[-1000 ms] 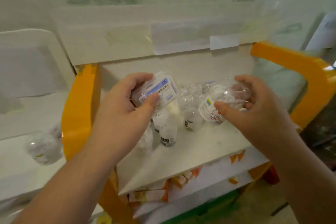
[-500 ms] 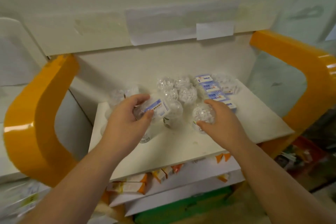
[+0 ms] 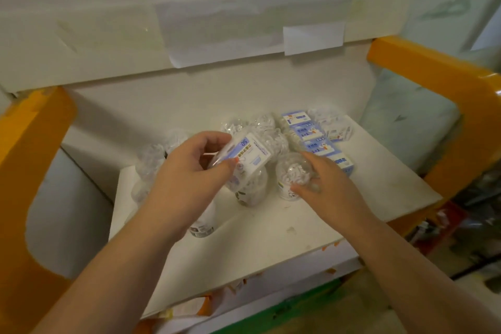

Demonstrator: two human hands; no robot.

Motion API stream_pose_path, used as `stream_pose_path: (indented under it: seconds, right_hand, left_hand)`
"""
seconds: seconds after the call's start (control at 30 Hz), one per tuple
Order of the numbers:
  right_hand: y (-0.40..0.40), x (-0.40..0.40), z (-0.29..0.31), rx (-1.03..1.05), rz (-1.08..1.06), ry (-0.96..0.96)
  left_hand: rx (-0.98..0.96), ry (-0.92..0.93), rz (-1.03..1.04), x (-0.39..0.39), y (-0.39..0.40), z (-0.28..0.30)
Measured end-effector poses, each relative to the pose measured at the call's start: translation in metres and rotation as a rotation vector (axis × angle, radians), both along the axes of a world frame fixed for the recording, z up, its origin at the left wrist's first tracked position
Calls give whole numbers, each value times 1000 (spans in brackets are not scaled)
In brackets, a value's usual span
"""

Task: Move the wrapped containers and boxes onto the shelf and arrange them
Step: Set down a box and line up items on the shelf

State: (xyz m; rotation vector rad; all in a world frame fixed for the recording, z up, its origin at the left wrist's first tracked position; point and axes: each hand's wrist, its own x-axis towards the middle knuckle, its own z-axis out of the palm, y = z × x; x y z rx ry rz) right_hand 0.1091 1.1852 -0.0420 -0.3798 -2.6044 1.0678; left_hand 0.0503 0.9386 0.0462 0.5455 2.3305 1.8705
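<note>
White shelf [image 3: 271,247], crowded rear: your left hand [image 3: 189,179] pinches a blue-labelled box [image 3: 250,154] above the jars, right hand [image 3: 328,187] curls round a wrapped container [image 3: 294,175]; slick wrap risks toppling neighbours.

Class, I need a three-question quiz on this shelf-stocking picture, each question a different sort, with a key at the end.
1. True or false: the left hand holds a wrapped box with a blue label.
2. Which does the right hand grip? A) a blue box B) a clear round container C) nothing
3. Fill in: the row of blue boxes lies on the white ____, to the right of the clear containers.

Key: 1 true; 2 B; 3 shelf.
</note>
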Motion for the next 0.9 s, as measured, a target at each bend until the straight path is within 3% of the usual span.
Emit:
stream_pose_path:
  seconds: [0.33, 0.47, 0.67, 0.9]
  right_hand:
    - [31, -3, 9, 92, 214, 27]
    - [82, 10, 24, -26, 222, 105]
    - [164, 36, 32, -78, 103, 83]
    - [206, 54, 28, -59, 33, -43]
  left_hand:
    - [109, -128, -17, -7, 77, 18]
    - [118, -86, 66, -6, 117, 19]
    - [-130, 19, 121, -11, 188, 11]
    - [-542, 192, -73, -27, 269, -8]
